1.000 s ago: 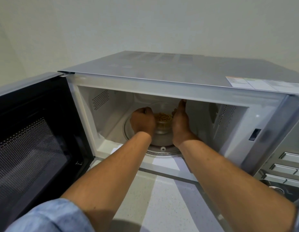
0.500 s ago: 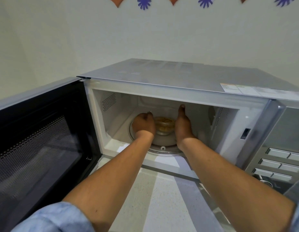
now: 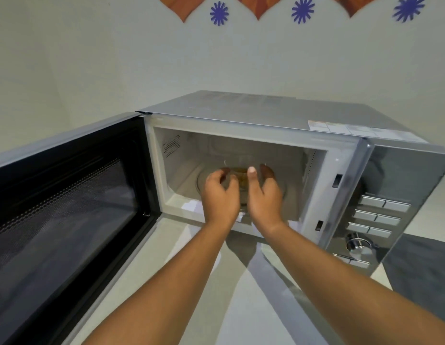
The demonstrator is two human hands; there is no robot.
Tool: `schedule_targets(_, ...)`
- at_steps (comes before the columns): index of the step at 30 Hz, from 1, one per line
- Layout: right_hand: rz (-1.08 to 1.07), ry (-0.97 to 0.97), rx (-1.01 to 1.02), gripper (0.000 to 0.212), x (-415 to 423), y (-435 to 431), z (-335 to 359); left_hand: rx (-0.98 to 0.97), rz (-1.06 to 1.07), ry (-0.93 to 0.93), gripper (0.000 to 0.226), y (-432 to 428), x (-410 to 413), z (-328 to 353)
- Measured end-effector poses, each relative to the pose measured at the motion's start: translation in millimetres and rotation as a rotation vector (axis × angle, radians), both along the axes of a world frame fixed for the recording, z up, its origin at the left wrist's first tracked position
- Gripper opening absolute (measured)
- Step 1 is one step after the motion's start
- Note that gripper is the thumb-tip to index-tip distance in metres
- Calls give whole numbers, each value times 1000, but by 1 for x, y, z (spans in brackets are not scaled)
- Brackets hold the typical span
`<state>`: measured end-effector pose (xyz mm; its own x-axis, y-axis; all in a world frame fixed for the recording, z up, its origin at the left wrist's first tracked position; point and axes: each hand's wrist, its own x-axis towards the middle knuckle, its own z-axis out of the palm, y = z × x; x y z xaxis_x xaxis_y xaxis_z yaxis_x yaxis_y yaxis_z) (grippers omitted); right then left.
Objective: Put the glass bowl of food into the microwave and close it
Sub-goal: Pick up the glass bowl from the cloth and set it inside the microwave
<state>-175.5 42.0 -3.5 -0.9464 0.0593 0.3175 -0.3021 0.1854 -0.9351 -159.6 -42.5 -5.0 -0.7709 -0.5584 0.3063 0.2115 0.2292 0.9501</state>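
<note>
The microwave [image 3: 278, 145] stands open, its door [image 3: 67, 195] swung wide to the left, leaving the front edge of the cavity unobstructed. The glass bowl [image 3: 241, 175] sits on the turntable [image 3: 201, 180] mid-cavity, just beyond the left hand [image 3: 220, 195] and right hand [image 3: 263, 192], both loosely spread and gripping nothing.

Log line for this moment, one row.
bowl: in microwave | left hand: open | right hand: open | door: open
</note>
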Motion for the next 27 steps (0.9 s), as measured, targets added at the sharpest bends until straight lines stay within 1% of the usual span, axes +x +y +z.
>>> schedule_targets(1,34,15,4,36,14,2,-2,-14,-2,8,17,3,12,-6)
schedule_targets(2,65,19,10,39,24,4,-7,-24,-2,6,17,5,23,-12)
schedule_targets(4,100,4,48,54,45,13,-19,-59,8,-29,21,8,45,-26)
schedule_targets(6,98,-28,90,61,67,27,-28,-132,-19,-82,28,9,66,-40)
schedule_targets(9,117,-67,116,58,95,51,-47,-350,-106,-236,42,8,100,-61)
schedule_targets(11,128,-81,187,55,110,64,-62,-504,-143,-338,52,5,117,-73)
schedule_targets(13,131,-69,380,57,127,80,-76,-658,-146,-406,61,5,135,-81)
schedule_targets(15,143,14,638,65,141,92,-89,-791,-170,-469,67,7,149,-88)
schedule_targets(17,149,94,880,70,150,100,-99,-903,-201,-527,66,14,164,-95)
schedule_targets(18,146,106,952,70,151,103,-101,-945,-209,-543,65,18,168,-97)
schedule_targets(23,139,33,1073,74,152,101,-103,-1003,-225,-593,65,19,182,-99)
schedule_targets(27,143,20,1087,74,152,102,-105,-980,-271,-616,69,18,186,-98)
